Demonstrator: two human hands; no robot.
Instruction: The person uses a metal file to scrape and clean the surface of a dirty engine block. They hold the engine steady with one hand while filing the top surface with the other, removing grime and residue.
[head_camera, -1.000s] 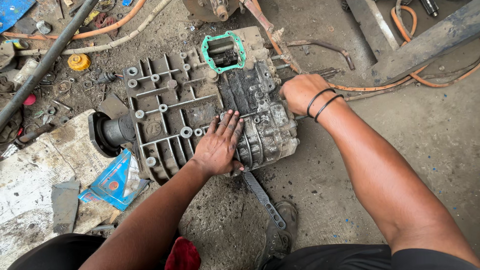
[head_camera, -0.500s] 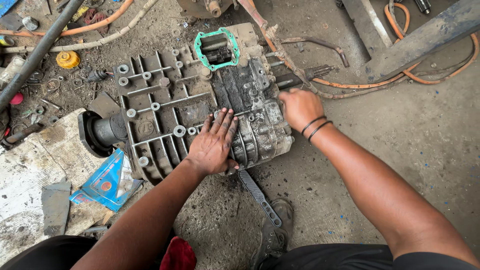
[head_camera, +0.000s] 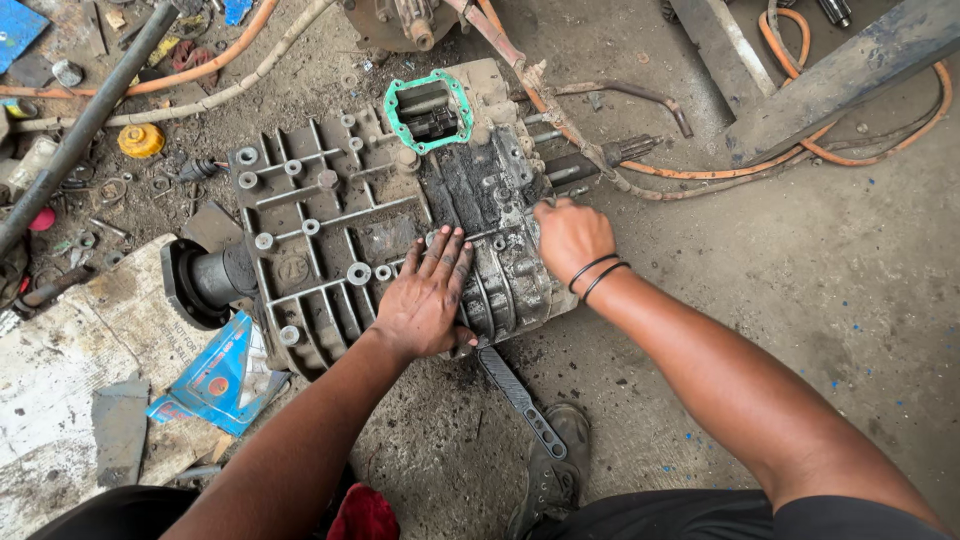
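Note:
A large greasy metal gearbox housing (head_camera: 330, 230) lies on the dirty concrete floor, ribbed with several bolt bosses. A green gasket (head_camera: 428, 110) rings an opening on its top. My left hand (head_camera: 425, 300) lies flat, fingers spread, on the housing's near middle. My right hand (head_camera: 570, 238), with black bands on the wrist, presses fingers curled against the darker right section of the housing (head_camera: 490, 200). A black shaft collar (head_camera: 200, 282) sticks out at the left end.
A perforated metal strip (head_camera: 520, 400) lies under the housing by my shoe (head_camera: 555, 465). A blue packet (head_camera: 225, 375) and cardboard (head_camera: 60, 380) sit left. Orange hoses (head_camera: 780, 160), a steel beam (head_camera: 850, 70), a pipe (head_camera: 80, 130) and a yellow cap (head_camera: 140, 140) lie beyond.
My right hand has slid from the housing's far right edge inward toward the middle. My left hand stays flat in place. The view has shifted slightly.

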